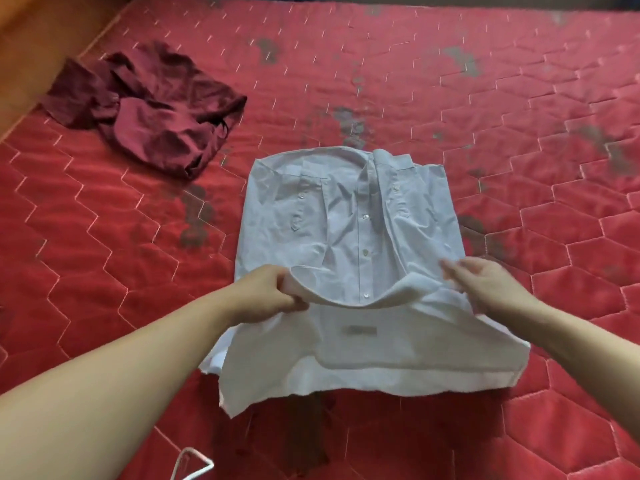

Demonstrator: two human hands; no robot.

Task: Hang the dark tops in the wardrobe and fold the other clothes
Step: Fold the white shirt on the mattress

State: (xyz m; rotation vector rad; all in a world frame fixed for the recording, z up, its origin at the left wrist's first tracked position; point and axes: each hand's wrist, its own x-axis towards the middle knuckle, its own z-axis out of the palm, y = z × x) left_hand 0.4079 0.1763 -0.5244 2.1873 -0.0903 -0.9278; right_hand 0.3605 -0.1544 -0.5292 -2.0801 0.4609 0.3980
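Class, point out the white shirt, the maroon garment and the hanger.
white shirt point(349, 216): head view, buttoned front.
maroon garment point(152, 105): head view, crumpled middle.
white hanger point(192, 464): head view, visible corner.

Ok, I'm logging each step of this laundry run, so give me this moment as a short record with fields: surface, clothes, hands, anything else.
surface: red quilted mattress
being folded: white shirt, lying buttoned on the mattress, near edge lifted
left hand: grip pinching the shirt's lifted edge
right hand: fingers resting on the shirt's right side, grip unclear
waiting: maroon top, crumpled, far left, apart from the shirt
also: white hanger, only partly in view at the bottom edge
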